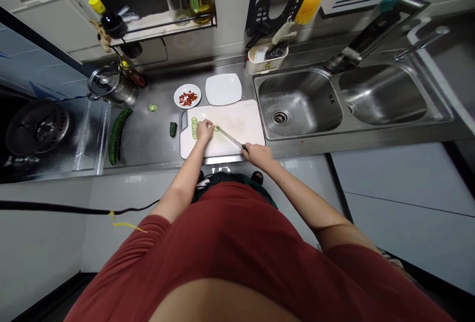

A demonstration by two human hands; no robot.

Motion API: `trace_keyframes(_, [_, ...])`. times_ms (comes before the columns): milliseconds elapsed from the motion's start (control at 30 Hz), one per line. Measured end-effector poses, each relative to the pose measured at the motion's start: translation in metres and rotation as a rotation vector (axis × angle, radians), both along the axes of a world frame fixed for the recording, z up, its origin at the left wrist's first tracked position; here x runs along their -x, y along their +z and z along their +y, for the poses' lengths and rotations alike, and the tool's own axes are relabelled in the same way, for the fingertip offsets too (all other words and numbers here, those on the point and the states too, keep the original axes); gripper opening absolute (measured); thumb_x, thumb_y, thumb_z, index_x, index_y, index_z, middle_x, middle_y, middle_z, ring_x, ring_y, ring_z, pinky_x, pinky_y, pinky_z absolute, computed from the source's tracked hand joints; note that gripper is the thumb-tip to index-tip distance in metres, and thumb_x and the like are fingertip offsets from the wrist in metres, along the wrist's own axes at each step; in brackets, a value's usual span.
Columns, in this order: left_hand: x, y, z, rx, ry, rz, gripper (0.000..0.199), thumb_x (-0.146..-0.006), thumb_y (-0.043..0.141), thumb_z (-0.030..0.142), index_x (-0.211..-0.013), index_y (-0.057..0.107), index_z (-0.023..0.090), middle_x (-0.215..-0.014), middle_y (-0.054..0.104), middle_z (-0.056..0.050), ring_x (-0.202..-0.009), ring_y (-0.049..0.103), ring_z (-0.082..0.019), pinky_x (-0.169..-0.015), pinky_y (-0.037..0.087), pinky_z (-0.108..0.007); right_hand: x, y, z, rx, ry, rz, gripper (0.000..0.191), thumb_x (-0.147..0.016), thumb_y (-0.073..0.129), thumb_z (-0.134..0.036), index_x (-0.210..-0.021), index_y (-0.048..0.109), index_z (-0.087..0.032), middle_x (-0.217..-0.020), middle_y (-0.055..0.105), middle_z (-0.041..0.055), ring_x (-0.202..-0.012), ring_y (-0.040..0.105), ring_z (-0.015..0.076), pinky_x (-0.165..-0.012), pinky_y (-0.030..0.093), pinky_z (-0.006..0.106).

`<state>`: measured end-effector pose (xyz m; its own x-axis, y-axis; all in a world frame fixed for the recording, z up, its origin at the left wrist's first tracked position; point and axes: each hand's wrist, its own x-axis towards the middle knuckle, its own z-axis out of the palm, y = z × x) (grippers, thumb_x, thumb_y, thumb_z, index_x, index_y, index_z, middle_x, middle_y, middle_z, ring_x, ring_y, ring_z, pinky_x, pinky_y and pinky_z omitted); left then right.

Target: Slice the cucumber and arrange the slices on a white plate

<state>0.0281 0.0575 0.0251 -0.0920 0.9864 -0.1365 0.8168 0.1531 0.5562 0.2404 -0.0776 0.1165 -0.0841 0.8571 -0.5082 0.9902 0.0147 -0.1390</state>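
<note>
Right hand point(259, 155) closed around the handle of a knife point(230, 138); left hand point(205, 130), fingers bent, its hold unclear, lies over the cutting board point(243, 116) between a row of cucumber slices point(194, 129) and a cucumber piece point(216, 128) by the blade; the slices, presumably light, slippery and fragile, are best pinched at their rims

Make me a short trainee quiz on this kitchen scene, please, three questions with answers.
1. Which hand holds the knife?
2. True or false: the long cucumber lies off the cutting board.
3. What colour are the chopped pieces on the round plate? A) yellow B) red C) white

Key:
1. The right hand.
2. True; it lies on the counter.
3. B.
</note>
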Motion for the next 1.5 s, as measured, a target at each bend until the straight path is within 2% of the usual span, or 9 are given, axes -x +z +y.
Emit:
trace_keyframes(500, [0.000,0.001,0.001,0.015,-0.002,-0.011,0.011,-0.079,0.062,0.026,-0.089,0.064,0.022,-0.095,0.059,-0.007,-0.087,0.056,-0.020,-0.082,0.042,-0.031,0.008,-0.006,0.011,0.023,-0.009,0.008,0.039,-0.096,0.036,-0.042,-0.116,0.056,-0.015,-0.106,0.067,0.0151,-0.102,0.062,0.0252,-0.084,0.044,0.034])
trace_keyframes(900, [0.000,0.005,0.000,0.024,-0.006,-0.006,0.010,-0.080,0.060,0.026,-0.088,0.064,0.022,-0.096,0.060,-0.007,-0.088,0.057,-0.020,-0.082,0.042,-0.031,-0.003,-0.001,-0.002,0.022,0.014,0.002,0.039,-0.097,0.034,-0.042,-0.116,0.056,-0.016,-0.107,0.067,0.0154,-0.102,0.063,0.0256,-0.084,0.044,0.034])
trace_keyframes(1200, [0.000,0.004,0.001,0.019,-0.014,-0.004,0.009,-0.079,0.061,0.027,-0.087,0.064,0.022,-0.094,0.059,-0.007,-0.090,0.056,-0.020,-0.083,0.042,-0.031,0.007,-0.009,0.010,0.001,0.010,0.020,0.037,-0.096,0.037,-0.041,-0.114,0.057,-0.016,-0.104,0.068,0.0145,-0.100,0.063,0.0260,-0.082,0.044,0.035])
trace_keyframes(1500, [0.000,0.003,0.001,0.032,-0.010,-0.017,0.011,-0.078,0.061,0.025,-0.088,0.065,0.022,-0.095,0.060,-0.007,-0.087,0.057,-0.020,-0.081,0.042,-0.031,-0.004,0.002,-0.003,0.033,0.010,-0.006,0.038,-0.097,0.034,-0.042,-0.115,0.056,-0.017,-0.107,0.067,0.0149,-0.102,0.063,0.0259,-0.084,0.044,0.035])
